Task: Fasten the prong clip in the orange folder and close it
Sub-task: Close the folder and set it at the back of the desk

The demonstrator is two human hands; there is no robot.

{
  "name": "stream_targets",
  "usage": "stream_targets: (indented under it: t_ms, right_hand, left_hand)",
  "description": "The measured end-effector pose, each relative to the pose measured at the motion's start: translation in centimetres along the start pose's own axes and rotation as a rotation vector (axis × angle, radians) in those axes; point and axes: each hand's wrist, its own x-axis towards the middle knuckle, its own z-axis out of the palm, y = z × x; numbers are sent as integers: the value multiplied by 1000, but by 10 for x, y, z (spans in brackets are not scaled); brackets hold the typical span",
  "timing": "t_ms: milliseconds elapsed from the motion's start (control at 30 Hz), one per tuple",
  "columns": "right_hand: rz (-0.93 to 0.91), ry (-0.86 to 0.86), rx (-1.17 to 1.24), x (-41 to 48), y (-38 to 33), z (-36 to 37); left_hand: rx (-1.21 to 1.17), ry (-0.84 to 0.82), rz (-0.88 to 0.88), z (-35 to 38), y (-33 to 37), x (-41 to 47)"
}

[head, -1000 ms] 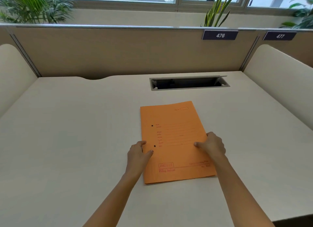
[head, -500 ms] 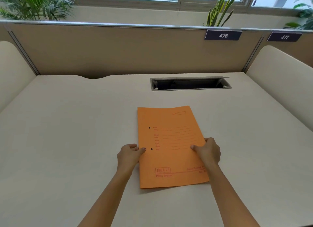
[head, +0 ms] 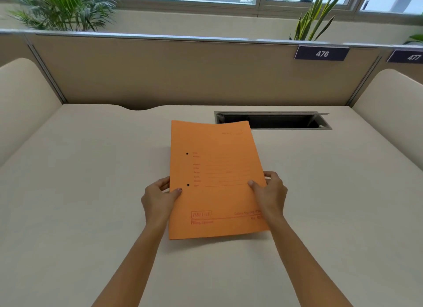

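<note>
The orange folder (head: 217, 164) is closed, front cover up, with red print and two punched holes near its left edge. It is lifted off the desk, its far end raised toward the cable slot. My left hand (head: 158, 197) grips the left edge by the lower hole, thumb on top. My right hand (head: 271, 192) grips the right edge at about the same height, thumb on the cover. The prong clip is hidden inside the folder.
The beige desk (head: 91, 192) has a recessed cable slot (head: 274, 121) at the back centre. Partition panels stand behind and at both sides, with number plates 476 (head: 321, 53) and 477. Plants stand behind the partition by the window.
The folder lay flat on the desk with both hands resting at its edges. Both hands have since closed on the edges and lifted it, raising its far end.
</note>
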Motion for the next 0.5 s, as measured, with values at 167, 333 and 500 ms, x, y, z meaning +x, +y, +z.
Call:
stream_targets:
  t_ms: [167, 333, 500]
  right_hand:
    - [-82, -53, 97, 36, -45, 27]
    - [-125, -78, 145, 70, -76, 59]
    - [-131, -108, 164, 103, -95, 99]
  left_hand:
    - [-84, 56, 32, -8, 22, 48]
    - [-119, 119, 62, -9, 38, 97]
    - [-132, 150, 34, -5, 42, 154]
